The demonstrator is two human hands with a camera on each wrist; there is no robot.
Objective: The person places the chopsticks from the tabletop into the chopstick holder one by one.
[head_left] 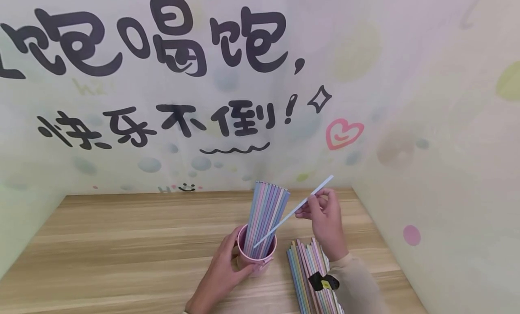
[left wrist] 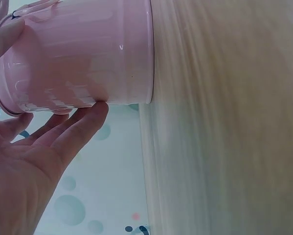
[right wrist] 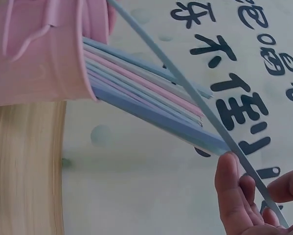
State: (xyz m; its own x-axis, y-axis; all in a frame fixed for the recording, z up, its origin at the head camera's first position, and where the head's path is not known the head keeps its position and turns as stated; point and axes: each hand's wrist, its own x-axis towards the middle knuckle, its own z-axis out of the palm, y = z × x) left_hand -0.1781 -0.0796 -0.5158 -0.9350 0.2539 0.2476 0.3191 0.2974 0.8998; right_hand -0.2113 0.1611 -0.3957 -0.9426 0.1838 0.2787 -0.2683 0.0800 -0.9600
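Note:
A small pink bucket (head_left: 260, 268) stands on the table, with many pastel straws (head_left: 266, 214) upright and leaning in it. My left hand (head_left: 221, 271) holds the bucket from the left, thumb in front; in the left wrist view its fingers (left wrist: 82, 132) lie along the pink wall. Above and to the right, my right hand (head_left: 327, 219) pinches a single light blue straw (head_left: 292, 212) between thumb and fingers. This straw slants down leftward, its lower end over the bucket's mouth. The right wrist view shows the held straw (right wrist: 185, 84) crossing the others.
On the table right of the bucket lies a bundle of pastel straws (head_left: 298, 264) with a black strap (head_left: 317, 281) round it, partly under the right forearm. A printed white wall (head_left: 183, 169) rises behind the wooden table (head_left: 122, 251), and another wall (head_left: 438, 169) stands at right.

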